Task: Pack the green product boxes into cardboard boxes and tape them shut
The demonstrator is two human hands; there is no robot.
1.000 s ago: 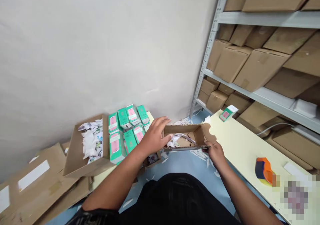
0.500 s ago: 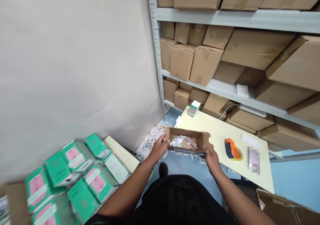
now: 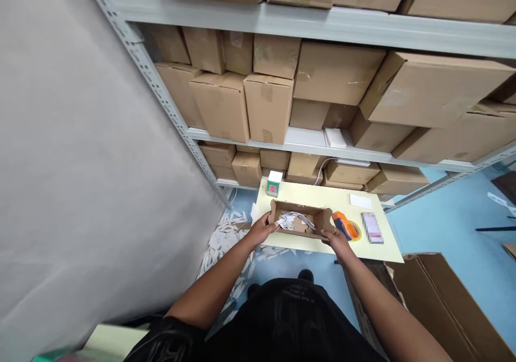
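Observation:
Between my hands is an open cardboard box, held over the near part of a pale yellow table. Crumpled paper strips lie inside it. My left hand is closed on the box's left end, thumb over the near edge. At the opposite end, my right hand grips the near right corner. Just right of the box, an orange and blue tape dispenser with a yellow roll rests on the table. A small green and white box stands at the table's back left.
Metal shelving full of cardboard boxes rises behind the table. A pixelated flat object and a white card lie at the table's right. Paper strips litter the floor. A large open carton stands at lower right.
My view has swung right, and I have come round to face the table. The held box has moved from the table's left edge to over it. Both hands keep their hold.

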